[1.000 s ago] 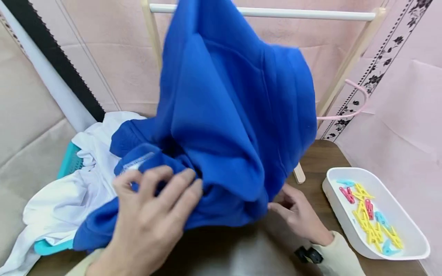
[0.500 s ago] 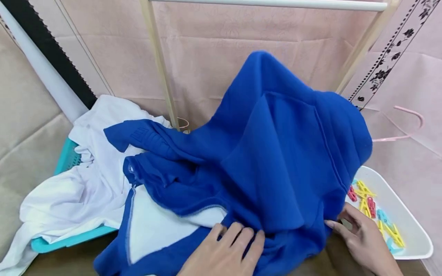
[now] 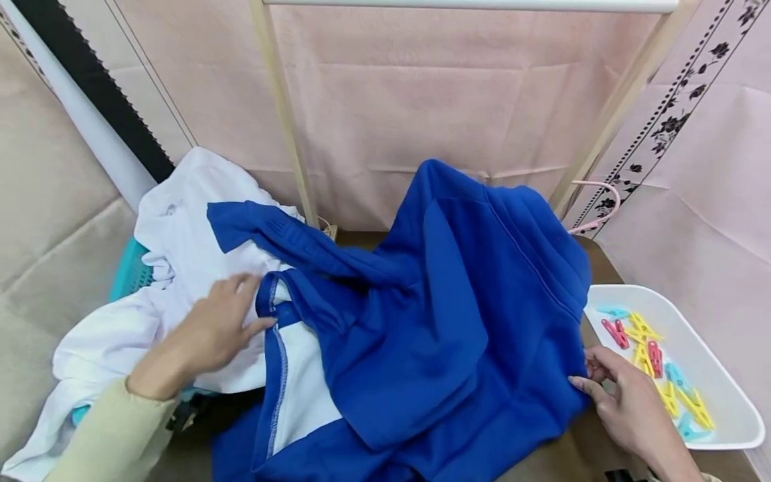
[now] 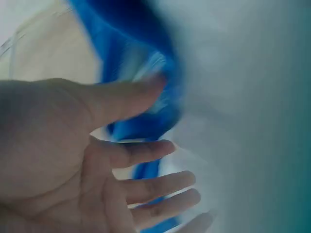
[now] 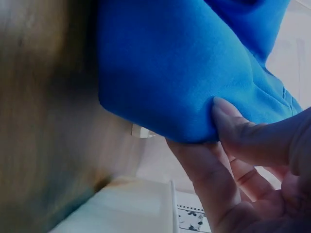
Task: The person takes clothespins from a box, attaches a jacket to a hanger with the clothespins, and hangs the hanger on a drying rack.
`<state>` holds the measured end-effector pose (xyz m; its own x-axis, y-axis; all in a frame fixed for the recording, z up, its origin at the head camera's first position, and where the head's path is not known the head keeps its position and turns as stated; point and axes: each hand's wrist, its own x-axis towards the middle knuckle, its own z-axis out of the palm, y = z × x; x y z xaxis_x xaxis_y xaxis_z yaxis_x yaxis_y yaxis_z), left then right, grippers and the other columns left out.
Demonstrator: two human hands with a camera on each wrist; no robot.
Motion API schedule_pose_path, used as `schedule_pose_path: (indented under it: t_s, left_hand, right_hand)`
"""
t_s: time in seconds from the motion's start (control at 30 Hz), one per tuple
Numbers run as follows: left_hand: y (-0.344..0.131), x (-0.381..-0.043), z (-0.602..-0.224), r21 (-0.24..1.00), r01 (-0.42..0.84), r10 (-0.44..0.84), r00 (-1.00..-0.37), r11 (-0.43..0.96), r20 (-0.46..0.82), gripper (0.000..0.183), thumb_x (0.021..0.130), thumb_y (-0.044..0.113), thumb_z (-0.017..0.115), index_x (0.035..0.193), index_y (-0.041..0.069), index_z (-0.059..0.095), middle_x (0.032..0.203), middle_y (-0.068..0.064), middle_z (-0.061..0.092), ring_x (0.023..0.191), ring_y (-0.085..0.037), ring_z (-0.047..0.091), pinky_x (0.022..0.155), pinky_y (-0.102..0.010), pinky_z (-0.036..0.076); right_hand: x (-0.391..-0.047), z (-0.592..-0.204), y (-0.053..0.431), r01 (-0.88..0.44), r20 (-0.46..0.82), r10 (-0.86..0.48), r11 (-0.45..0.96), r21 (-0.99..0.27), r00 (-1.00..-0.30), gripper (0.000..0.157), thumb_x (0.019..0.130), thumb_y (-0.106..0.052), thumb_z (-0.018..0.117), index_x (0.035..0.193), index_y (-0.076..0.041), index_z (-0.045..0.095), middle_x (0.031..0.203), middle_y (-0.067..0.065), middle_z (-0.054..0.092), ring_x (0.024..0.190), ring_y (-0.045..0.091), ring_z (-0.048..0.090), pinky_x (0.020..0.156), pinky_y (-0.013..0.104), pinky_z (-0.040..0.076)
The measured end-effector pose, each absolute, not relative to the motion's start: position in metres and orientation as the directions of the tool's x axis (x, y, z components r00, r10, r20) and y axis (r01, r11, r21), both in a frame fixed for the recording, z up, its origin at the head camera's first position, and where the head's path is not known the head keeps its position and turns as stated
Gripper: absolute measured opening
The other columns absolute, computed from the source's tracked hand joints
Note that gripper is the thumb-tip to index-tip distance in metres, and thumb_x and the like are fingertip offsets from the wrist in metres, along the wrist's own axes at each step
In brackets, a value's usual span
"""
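A blue sweatshirt (image 3: 434,321) with a pale inside lies spread across the table, partly folded over itself. My right hand (image 3: 623,395) pinches its right edge between thumb and fingers, as the right wrist view shows on the blue cloth (image 5: 165,68). My left hand (image 3: 211,328) is at the sweatshirt's left edge, over the white clothes (image 3: 181,254). In the left wrist view its fingers are spread, and the thumb overlaps the blurred blue edge (image 4: 141,126); whether it touches is unclear. A pink hanger hook (image 3: 614,194) sticks out beyond the sweatshirt's upper right; the hanger's body is hidden.
A turquoise basket (image 3: 123,274) holds the white clothes at left. On the right stands a white tray (image 3: 731,395) with yellow, red and blue clothespins (image 3: 641,361). Behind rises a wooden rack with a white rail (image 3: 470,7).
The raised blue cloth has come down and spread lower on the table. My left hand left the sweatshirt's front and moved to its left edge. My right hand stays at the right edge.
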<state>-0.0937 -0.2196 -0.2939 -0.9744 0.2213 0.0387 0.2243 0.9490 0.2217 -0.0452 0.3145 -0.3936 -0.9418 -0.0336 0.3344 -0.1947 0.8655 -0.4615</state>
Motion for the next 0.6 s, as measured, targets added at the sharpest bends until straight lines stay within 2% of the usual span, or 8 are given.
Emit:
schedule_pose_path:
  t_s: [0.1,0.2,0.3,0.4,0.5,0.6]
  left_hand:
    - [-0.217,-0.081,-0.321,0.154,0.229,0.215,-0.971,0.961,0.104,0.057,0.096,0.017,0.066,0.142,-0.009,0.044,0.145,-0.034,0.047,0.132,-0.052,0.043,0.100,-0.072,0.039]
    - [-0.208,-0.064,-0.337,0.158,0.224,0.182,-0.952,0.962,0.246,0.053,0.089,0.008,0.072,0.136,-0.005,0.051,0.144,-0.027,0.049,0.133,-0.047,0.039,0.100,-0.069,0.032]
    - [-0.204,-0.054,-0.349,0.211,0.264,0.178,-0.918,0.941,0.355,0.056,0.086,0.010,0.075,0.136,-0.002,0.052,0.144,-0.023,0.046,0.131,-0.045,0.035,0.098,-0.068,0.024]
    - [-0.205,-0.051,-0.364,0.208,0.315,0.208,-0.886,0.926,0.414,0.061,0.088,0.023,0.073,0.139,-0.001,0.050,0.145,-0.022,0.043,0.127,-0.045,0.035,0.094,-0.068,0.021]
    - [-0.208,-0.052,-0.378,0.134,0.338,0.239,-0.847,0.932,0.475,0.061,0.101,0.047,0.053,0.139,0.000,0.048,0.145,-0.024,0.042,0.123,-0.046,0.036,0.093,-0.069,0.020]
    - [-0.213,-0.054,-0.386,0.067,0.318,0.232,-0.804,0.946,0.548,0.073,0.106,0.063,0.025,0.137,0.003,0.051,0.141,-0.024,0.045,0.120,-0.046,0.040,0.093,-0.071,0.022]
  right_hand:
    - [-0.048,-0.390,0.317,-0.166,0.306,-0.028,0.884,-0.437,-0.952,0.028,0.080,-0.002,0.084,0.096,-0.012,0.063,0.077,-0.002,0.056,0.066,-0.002,0.041,0.058,0.020,0.033]
    - [-0.051,-0.386,0.320,-0.173,0.319,-0.032,0.889,-0.425,-0.947,0.028,0.080,-0.002,0.084,0.096,-0.012,0.064,0.076,-0.002,0.057,0.066,-0.004,0.042,0.058,0.020,0.033]
    - [-0.054,-0.383,0.324,-0.219,0.394,-0.042,0.882,-0.416,-0.918,0.032,0.076,0.004,0.084,0.095,-0.012,0.064,0.076,-0.004,0.057,0.065,-0.006,0.044,0.057,0.018,0.032]
    - [-0.056,-0.378,0.330,-0.232,0.445,-0.037,0.891,-0.391,-0.895,0.037,0.071,0.009,0.085,0.094,-0.011,0.065,0.076,-0.003,0.057,0.065,-0.011,0.044,0.056,0.017,0.031]
    - [-0.056,-0.372,0.336,-0.201,0.451,-0.022,0.913,-0.354,-0.892,0.038,0.070,0.010,0.085,0.095,-0.009,0.065,0.078,0.002,0.059,0.067,-0.013,0.041,0.055,0.017,0.032]
    - [-0.055,-0.368,0.339,-0.180,0.455,-0.016,0.930,-0.319,-0.890,0.036,0.071,0.012,0.082,0.095,-0.007,0.063,0.080,0.007,0.060,0.067,-0.011,0.037,0.054,0.016,0.032]
